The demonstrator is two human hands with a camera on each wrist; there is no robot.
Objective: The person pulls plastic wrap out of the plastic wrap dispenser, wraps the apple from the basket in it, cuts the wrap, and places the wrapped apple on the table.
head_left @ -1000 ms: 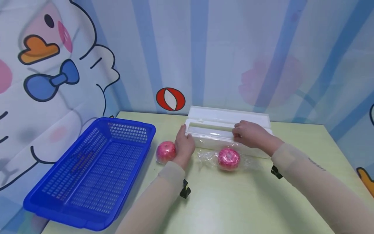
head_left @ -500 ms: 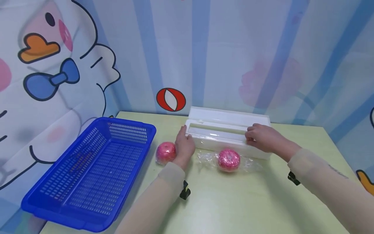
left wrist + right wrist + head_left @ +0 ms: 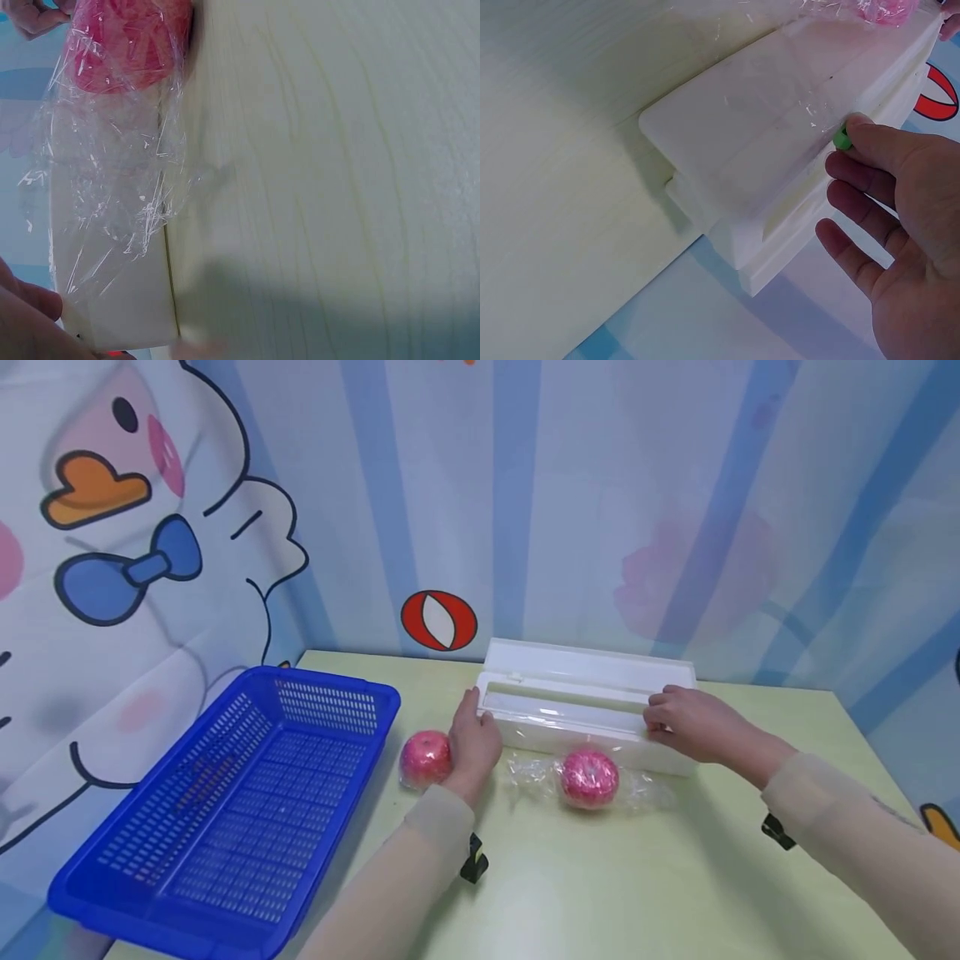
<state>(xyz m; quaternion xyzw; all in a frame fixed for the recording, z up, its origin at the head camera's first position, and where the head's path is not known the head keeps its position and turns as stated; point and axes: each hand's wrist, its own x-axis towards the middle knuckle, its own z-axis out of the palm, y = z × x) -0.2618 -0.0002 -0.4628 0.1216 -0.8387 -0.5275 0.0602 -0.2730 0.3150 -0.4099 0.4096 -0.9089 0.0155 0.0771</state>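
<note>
A white plastic-wrap dispenser (image 3: 600, 739) stands with its lid raised at the back of the table. My left hand (image 3: 475, 743) grips its left end, the thumb at the front corner in the left wrist view. With thumb and index finger my right hand (image 3: 690, 722) pinches a small green slide cutter (image 3: 842, 139) near the dispenser's right end; the other fingers are spread. Against the dispenser's front lies a shiny pink-red round fruit (image 3: 589, 779) under clear plastic film (image 3: 112, 172), which spreads to both sides. A second pink-red round fruit (image 3: 425, 760) sits left of my left hand, partly covered by it.
A blue plastic basket (image 3: 341, 827) with slotted walls stands on the left side of the pale table (image 3: 585, 885). Behind the table hangs a cartoon-printed cloth (image 3: 570, 527).
My right hand has slid to the right along the dispenser, from past its middle to near its right end. The left hand holds its place on the left end.
</note>
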